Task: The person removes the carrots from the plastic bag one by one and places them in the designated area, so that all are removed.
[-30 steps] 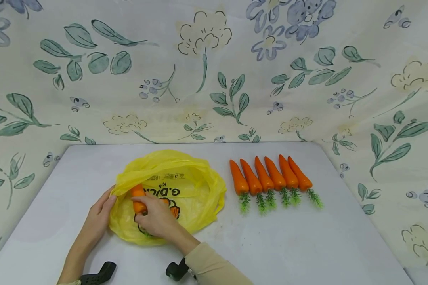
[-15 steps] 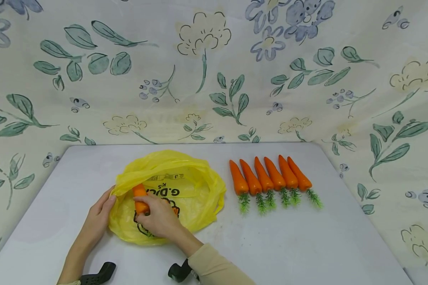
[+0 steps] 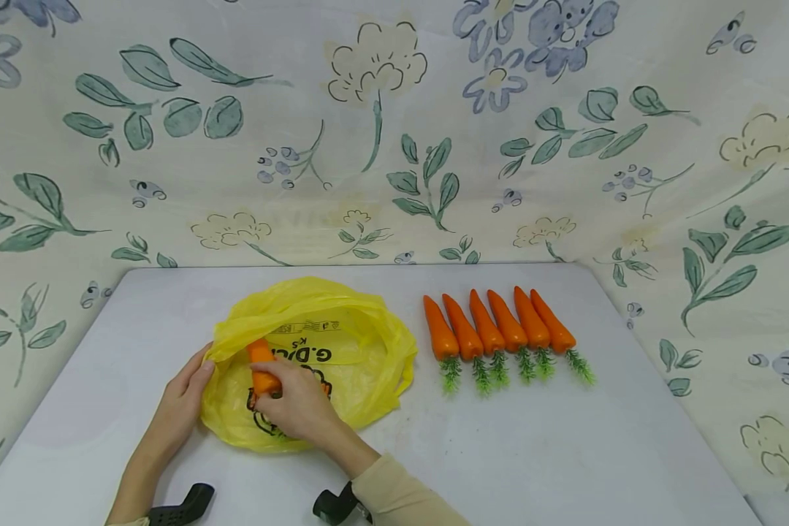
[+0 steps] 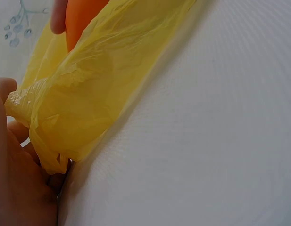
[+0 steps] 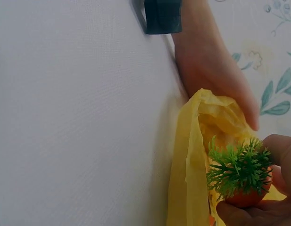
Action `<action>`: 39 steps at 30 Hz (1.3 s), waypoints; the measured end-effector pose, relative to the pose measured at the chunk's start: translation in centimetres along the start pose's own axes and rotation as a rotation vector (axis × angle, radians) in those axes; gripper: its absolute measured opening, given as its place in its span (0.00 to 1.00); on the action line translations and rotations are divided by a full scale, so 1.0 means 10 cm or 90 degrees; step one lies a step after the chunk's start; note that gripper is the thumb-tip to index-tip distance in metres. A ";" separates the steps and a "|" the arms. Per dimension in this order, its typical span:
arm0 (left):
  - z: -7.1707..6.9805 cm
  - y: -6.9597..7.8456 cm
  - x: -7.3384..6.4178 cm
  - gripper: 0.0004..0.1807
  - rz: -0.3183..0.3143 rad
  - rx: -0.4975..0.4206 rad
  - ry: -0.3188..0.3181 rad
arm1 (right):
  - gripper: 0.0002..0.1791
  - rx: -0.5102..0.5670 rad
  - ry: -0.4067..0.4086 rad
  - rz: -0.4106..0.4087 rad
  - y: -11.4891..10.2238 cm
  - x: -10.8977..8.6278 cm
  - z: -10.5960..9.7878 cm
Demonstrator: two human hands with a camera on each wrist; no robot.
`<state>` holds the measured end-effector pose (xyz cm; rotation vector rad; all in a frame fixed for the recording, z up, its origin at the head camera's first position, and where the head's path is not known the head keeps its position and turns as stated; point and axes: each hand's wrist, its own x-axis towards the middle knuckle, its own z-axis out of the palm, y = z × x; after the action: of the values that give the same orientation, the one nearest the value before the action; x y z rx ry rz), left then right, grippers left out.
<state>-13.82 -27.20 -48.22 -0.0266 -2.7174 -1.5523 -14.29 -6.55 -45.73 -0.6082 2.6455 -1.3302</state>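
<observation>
A yellow plastic bag (image 3: 368, 343) with black print lies with its mouth open on the left of the table. My left hand (image 3: 183, 394) grips the bag's left edge, its thumb and fingers on the folded film (image 4: 39, 106). Over the bag's opening, my right hand (image 3: 297, 402) holds an orange carrot (image 3: 261, 365) between thumb and fingers. In the right wrist view the carrot's green leafy top (image 5: 242, 167) points toward the camera, beside the bag's rim. Part of the carrot is hidden behind the fingers.
Several orange carrots (image 3: 489, 329) lie in a row right of the bag, green tops toward me. They rest on a white table (image 3: 532, 453). A floral cloth (image 3: 394, 131) hangs behind the table. Black devices (image 3: 183, 505) are strapped at both wrists.
My right hand and the carrot have shifted slightly to the right over the bag's opening. The left hand, the bag and the row of carrots have stayed in place.
</observation>
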 end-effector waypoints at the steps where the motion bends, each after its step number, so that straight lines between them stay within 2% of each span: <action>1: 0.00 0.00 0.00 0.35 0.000 0.001 0.000 | 0.28 0.003 0.003 -0.001 0.01 0.00 0.00; 12: 0.00 0.00 0.01 0.35 -0.007 0.011 0.000 | 0.28 0.050 0.014 -0.027 0.05 -0.07 -0.06; 18: 0.00 0.00 0.01 0.34 0.002 0.013 0.005 | 0.28 0.064 0.022 -0.021 0.04 -0.13 -0.09; 21: 0.00 0.00 0.01 0.34 0.004 0.009 0.005 | 0.27 0.075 0.018 -0.021 0.04 -0.14 -0.11; 29: 0.00 0.01 0.00 0.34 0.009 0.007 0.006 | 0.27 0.053 0.015 -0.041 0.07 -0.17 -0.18; 34: 0.01 0.02 0.00 0.34 0.003 0.006 0.004 | 0.26 0.076 0.004 -0.045 0.09 -0.19 -0.25; 39: 0.01 0.02 -0.01 0.34 0.000 0.008 0.004 | 0.26 0.102 -0.013 -0.028 0.12 -0.23 -0.32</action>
<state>-13.71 -27.05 -48.08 -0.0217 -2.7219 -1.5321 -13.47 -2.61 -44.88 -0.6572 2.4917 -1.5205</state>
